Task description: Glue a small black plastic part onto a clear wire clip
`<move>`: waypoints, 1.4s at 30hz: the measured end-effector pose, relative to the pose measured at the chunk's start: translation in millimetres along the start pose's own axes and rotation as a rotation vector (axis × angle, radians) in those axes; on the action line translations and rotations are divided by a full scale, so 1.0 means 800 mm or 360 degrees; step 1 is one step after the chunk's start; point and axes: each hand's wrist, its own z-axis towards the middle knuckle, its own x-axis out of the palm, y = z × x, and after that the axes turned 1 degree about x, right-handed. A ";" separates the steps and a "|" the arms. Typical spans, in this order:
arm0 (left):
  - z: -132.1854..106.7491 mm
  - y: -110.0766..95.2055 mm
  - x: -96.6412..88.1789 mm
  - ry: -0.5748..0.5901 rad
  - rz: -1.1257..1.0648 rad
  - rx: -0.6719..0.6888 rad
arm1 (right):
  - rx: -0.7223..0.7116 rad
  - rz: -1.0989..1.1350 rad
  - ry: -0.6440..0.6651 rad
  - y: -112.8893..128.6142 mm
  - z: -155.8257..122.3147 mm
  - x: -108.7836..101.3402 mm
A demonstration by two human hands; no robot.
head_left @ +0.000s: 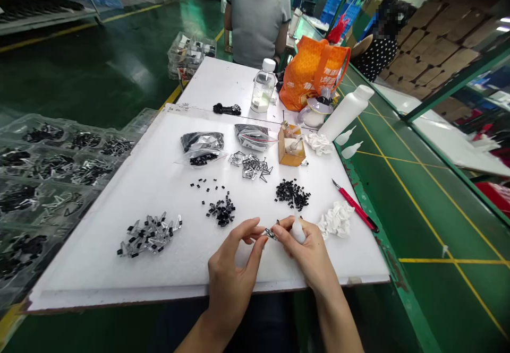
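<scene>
Head view, then: what does the left hand (233, 273) have?

Its thumb and forefinger are closed in a pinch on a small black-and-metal clip (271, 233), held just above a white work board (179, 276).

And the right hand (306, 252)?

Curled, gripping a white tapered plastic piece (297, 231), with its fingertips (280, 226) right beside the clip. Whether they touch it is too small to tell.

What's laid out on the board?

Scattered black parts (221, 212) and a heap of black parts (292, 194) lie nearest the hands. Further left sits a pile of clear-and-black clips (149, 234). Up the board are metal clips (251, 166), two zip bags (202, 143), and a small cardboard box (291, 148).

Anything to the right?

A wad of white cloth (337, 220), with a red craft knife (354, 209) just beside it at the board's edge.

And further off?

A clear plastic bottle (263, 87), an orange bag (314, 71), and a co-worker in a grey shirt (257, 18), seated with their back to the camera.
</scene>
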 end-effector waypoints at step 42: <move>0.009 -0.039 -0.048 0.0089 -0.0438 -0.0865 | -0.0021 -0.0472 -0.1018 -0.010 -0.077 -0.135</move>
